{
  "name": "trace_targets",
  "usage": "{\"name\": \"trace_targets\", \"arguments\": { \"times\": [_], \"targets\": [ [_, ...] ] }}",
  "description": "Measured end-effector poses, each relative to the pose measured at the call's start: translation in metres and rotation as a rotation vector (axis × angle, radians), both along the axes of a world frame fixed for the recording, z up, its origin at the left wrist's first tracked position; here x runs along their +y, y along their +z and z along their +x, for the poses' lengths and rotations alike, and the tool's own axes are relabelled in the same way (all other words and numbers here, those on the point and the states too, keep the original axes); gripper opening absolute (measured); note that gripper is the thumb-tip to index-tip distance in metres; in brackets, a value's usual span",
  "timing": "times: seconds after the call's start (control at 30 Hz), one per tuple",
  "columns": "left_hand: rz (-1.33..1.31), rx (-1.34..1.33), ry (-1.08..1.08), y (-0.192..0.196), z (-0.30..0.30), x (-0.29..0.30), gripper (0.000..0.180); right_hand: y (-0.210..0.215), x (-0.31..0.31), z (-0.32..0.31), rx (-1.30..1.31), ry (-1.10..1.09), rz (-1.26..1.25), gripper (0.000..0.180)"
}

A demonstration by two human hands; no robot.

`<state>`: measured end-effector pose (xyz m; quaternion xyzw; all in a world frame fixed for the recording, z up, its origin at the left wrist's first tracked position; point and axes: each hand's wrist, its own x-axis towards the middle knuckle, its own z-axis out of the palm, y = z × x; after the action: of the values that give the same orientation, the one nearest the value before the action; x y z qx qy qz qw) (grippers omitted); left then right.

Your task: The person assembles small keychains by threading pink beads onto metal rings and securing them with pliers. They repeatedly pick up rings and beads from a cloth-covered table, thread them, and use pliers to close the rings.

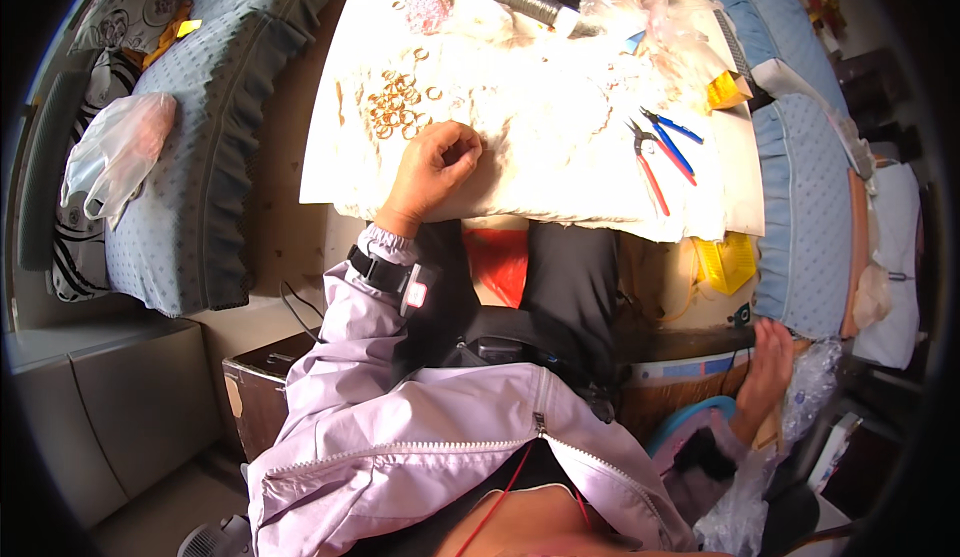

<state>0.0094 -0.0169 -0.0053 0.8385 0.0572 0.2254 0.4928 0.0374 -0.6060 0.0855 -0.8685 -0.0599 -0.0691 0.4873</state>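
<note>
My left hand (pixel 435 169) lies at the near edge of the white-covered table (pixel 550 172), its fingers curled in. What they hold, if anything, is hidden. Just beyond it is a loose heap of gold-coloured rings (pixel 395 107). My right hand (pixel 768 369) is off the table at the lower right, its fingers stretched out. It is beside clear bubble wrap (pixel 812 382) and above a blue round rim (pixel 690 419). Pliers with red handles (pixel 652 182) and a tool with blue handles (pixel 680 129) lie on the table's right side.
A dark spool of wire (pixel 528 2), clear plastic bags (pixel 675 32) and a small yellow box (pixel 728 90) are toward the back. A yellow basket (pixel 725 262) sits below the table's right corner. Blue padded seats (pixel 190 147) flank the table; a white bag (pixel 120 152) rests on the left one.
</note>
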Motion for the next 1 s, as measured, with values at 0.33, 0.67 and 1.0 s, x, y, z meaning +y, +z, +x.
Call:
{"name": "trace_targets", "arguments": {
  "times": [0.33,0.67,1.0],
  "targets": [
    [-0.023,-0.003,0.024,0.003,0.000,-0.002,0.010,-0.053,0.438,0.141,0.664,0.785,0.869,0.019],
    [-0.089,0.036,0.006,0.011,0.002,-0.003,0.012,-0.071,0.474,0.140,0.726,0.902,0.712,0.024],
    [-0.125,0.069,0.044,0.014,0.002,-0.005,0.012,-0.054,0.465,0.139,0.601,0.950,0.702,0.028]
  ]
}}
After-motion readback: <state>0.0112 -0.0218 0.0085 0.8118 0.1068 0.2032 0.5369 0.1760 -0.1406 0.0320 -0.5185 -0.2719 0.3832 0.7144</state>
